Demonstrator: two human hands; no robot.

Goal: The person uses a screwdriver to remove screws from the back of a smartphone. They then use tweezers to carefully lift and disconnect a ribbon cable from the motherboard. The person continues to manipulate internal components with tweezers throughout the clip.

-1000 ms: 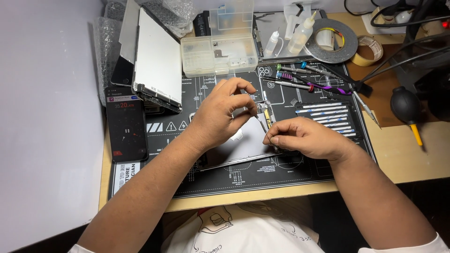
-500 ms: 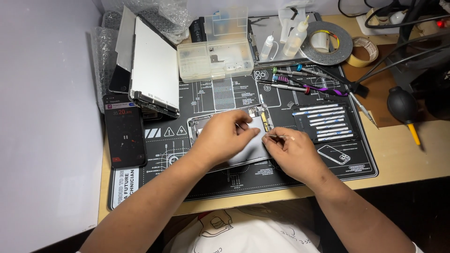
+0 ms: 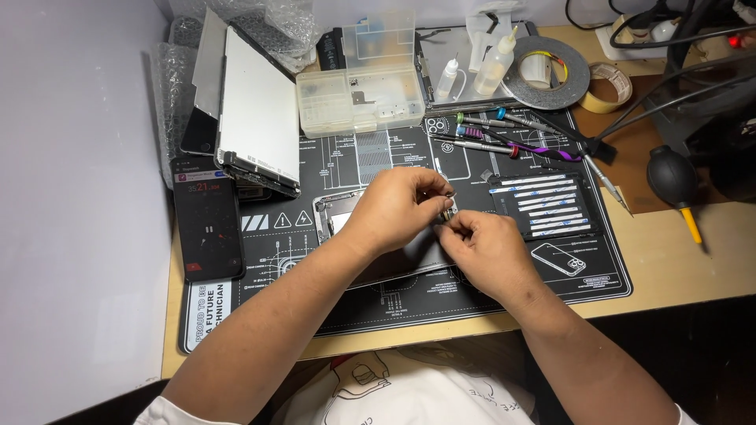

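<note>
Both hands meet over the opened phone at mat centre. Left hand curled, thumb and forefinger pinched on a small metallic part; right hand fingertips closed narrow on the same part from below, just touching the left fingers. Can't tell if a tool is in the right hand, it's hidden by the fingers. Part sits just right of the phone frame, held off the mat. My read: fine seating or peeling work, so keep wrists planted on the mat, move only fingertips, light grip, no twist on a piece that thin, and keep it above the mat so a drop stays findable. Materials: mat is black, matte rubbery sheet with white line print; phone frame bare metal, shiny edges. Right of the phone, a dark panel with pale adhesive strips. Behind the phone, a clear plastic parts box, screwdrivers with coloured collars, two squeeze bottles, a tape roll. Left of the phone, another phone with its screen lit.
</note>
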